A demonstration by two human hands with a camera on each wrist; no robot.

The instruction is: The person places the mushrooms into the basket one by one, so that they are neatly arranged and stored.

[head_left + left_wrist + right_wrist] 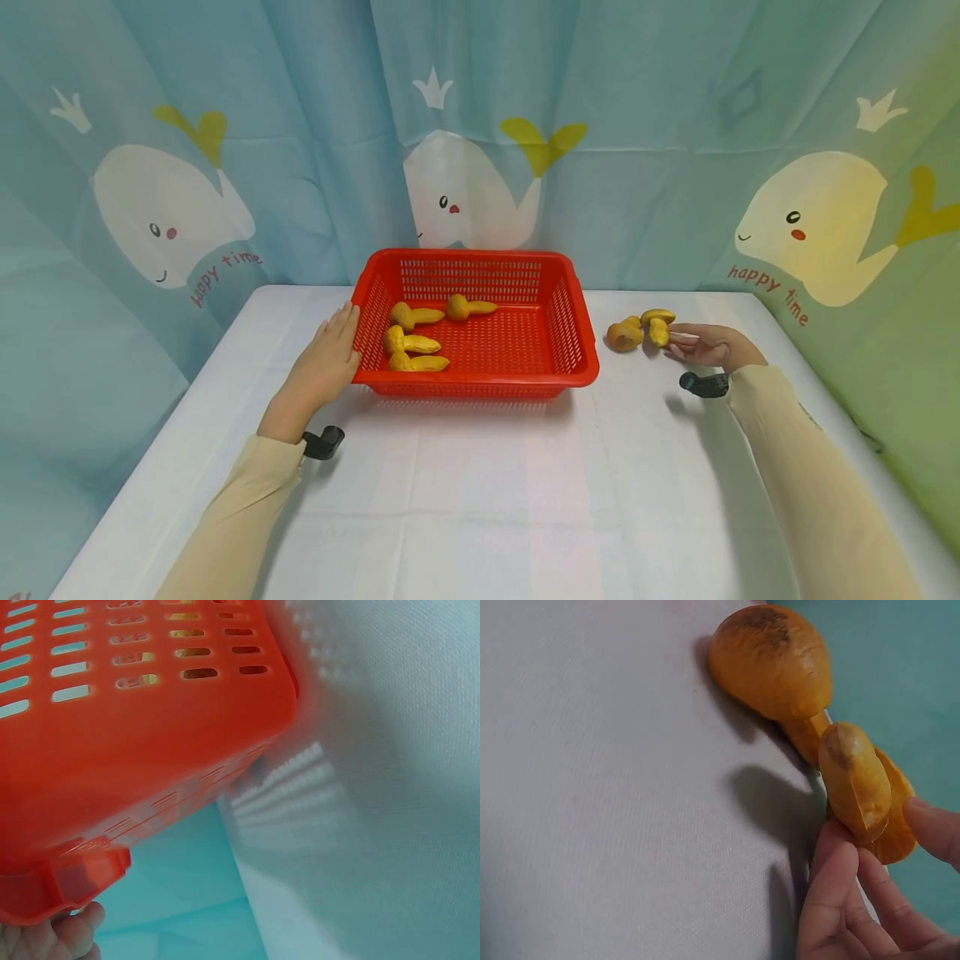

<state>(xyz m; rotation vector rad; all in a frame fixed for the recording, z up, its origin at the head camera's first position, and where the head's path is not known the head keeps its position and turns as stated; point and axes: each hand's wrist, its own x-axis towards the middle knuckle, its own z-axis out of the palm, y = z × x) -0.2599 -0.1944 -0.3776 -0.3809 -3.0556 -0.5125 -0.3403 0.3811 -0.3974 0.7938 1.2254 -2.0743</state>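
My right hand (701,343) pinches a yellow-brown toy mushroom (658,327) by its cap, thumb on one side and fingers on the other. In the right wrist view this mushroom (855,784) has its stem toward the camera. Another mushroom (624,335), with a rounder cap, lies on the table just left of it. At the red plastic basket (480,377), my left hand (326,354) rests on the left rim with its fingers extended. Several mushrooms (468,307) lie inside, mostly on the left side.
A white table (465,500) carries the basket near its back edge. Behind it hangs a blue-green curtain (660,100) printed with whales, which also runs down both sides. A black wrist camera (322,443) sits on the left wrist, another camera (705,384) on the right.
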